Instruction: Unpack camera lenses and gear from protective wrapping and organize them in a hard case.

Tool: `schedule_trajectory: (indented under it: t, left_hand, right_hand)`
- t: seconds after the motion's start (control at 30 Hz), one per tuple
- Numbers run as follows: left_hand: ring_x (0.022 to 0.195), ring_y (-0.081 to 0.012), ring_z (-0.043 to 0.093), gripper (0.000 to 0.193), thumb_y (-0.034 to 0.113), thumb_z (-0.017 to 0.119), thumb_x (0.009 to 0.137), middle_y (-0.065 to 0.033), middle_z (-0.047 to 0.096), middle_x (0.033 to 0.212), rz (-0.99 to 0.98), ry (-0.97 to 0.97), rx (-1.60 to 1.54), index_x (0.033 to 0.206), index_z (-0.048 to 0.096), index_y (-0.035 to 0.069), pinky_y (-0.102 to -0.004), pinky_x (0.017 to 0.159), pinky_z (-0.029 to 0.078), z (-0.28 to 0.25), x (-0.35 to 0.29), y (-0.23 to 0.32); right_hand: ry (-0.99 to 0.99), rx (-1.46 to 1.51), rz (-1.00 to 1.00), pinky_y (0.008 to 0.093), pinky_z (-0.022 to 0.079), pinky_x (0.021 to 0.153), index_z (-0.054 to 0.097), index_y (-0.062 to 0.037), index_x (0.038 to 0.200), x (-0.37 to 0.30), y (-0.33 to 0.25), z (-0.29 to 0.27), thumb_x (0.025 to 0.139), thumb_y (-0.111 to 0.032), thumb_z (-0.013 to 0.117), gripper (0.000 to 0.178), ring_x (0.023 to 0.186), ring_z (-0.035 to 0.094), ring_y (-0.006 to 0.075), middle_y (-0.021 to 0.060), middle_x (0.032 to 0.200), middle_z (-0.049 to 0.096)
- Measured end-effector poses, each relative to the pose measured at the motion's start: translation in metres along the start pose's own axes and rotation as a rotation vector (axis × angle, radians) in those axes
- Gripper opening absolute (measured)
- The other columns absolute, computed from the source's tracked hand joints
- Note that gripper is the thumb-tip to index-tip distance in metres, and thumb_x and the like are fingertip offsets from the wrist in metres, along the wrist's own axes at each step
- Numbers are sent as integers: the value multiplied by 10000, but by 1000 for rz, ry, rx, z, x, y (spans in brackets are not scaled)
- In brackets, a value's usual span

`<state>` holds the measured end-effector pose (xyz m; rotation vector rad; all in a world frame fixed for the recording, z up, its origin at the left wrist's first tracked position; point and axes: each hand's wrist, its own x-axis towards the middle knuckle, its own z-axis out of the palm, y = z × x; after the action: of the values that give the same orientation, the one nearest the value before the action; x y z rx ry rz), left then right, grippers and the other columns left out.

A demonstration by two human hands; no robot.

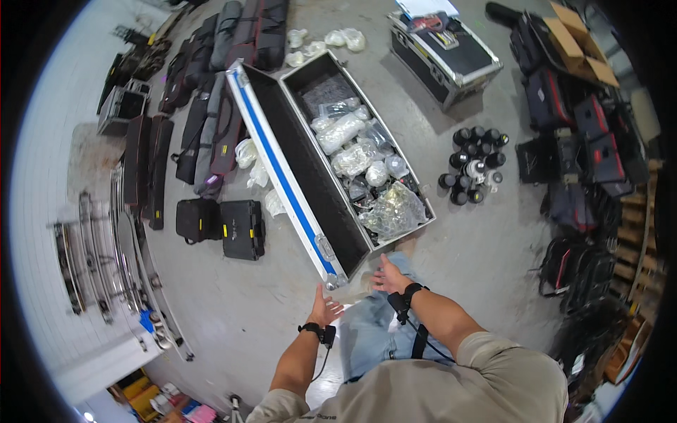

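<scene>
My left hand (325, 308) is open, fingers spread, just short of the near corner of the flight case's lid. My right hand (388, 275), also open and holding nothing, hovers over my leg near the case's near end. The long flight case (415, 231) lies open on the floor, its lid (278, 158) folded out to the left with a blue stripe along the edge. Inside are several items in bubble wrap and clear plastic; a large bubble-wrapped bundle (393, 210) fills the near end, and a rolled one (342, 132) lies farther up. Grey foam (326, 95) shows at the far end.
A closed black flight case (451, 53) stands far right. Black cylinders (469, 158) cluster on the floor to the right. Black hard cases (243, 229) and long bags (223, 134) lie left. Plastic wrapping (345, 39) is scattered beyond the case. More bags (603, 137) line the right side.
</scene>
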<state>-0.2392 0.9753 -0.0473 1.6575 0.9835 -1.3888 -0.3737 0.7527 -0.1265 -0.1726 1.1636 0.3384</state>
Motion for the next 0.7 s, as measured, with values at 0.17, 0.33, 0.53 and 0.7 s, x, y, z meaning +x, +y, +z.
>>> schedule_trajectory:
  t: [0.17,0.33,0.53,0.7]
  left_hand:
    - [1045,-377,631,1042,857,321,852,-292,600,1154,-134,-205,-401,1324,460,-61,-515,958,518,-2,69,25]
    - [1175,-394,618,917,722,410,910,-294,546,1340,-479,-532,-504,1434,410,-31,-539,929,565,-4,119,37]
    - [1231,-449,570,840,703,361,940,-220,531,1420,-765,-434,-572,1439,458,34,-640,959,513,-70,134,35]
    - [1042,-377,655,682,605,368,992,-219,659,1173,-360,-441,-279,1275,570,19,-517,776,586,-74,133,-8]
  right_hand:
    - [304,203,-79,623,392,1002,253,-149,1559,108,-25,-15,891,-789,422,940,1312,433,351,145,1555,317]
    - [676,425,-311,451,393,1060,418,-37,1471,244,-29,-91,992,-685,300,814,1296,457,310,163,1470,451]
    - [219,806,-621,473,311,1154,306,-63,1549,296,-50,-87,994,-699,222,848,1433,356,336,163,1581,349]
    - [410,851,-363,572,308,1142,339,-94,1539,317,-28,-134,909,-812,216,963,1405,376,369,147,1564,380]
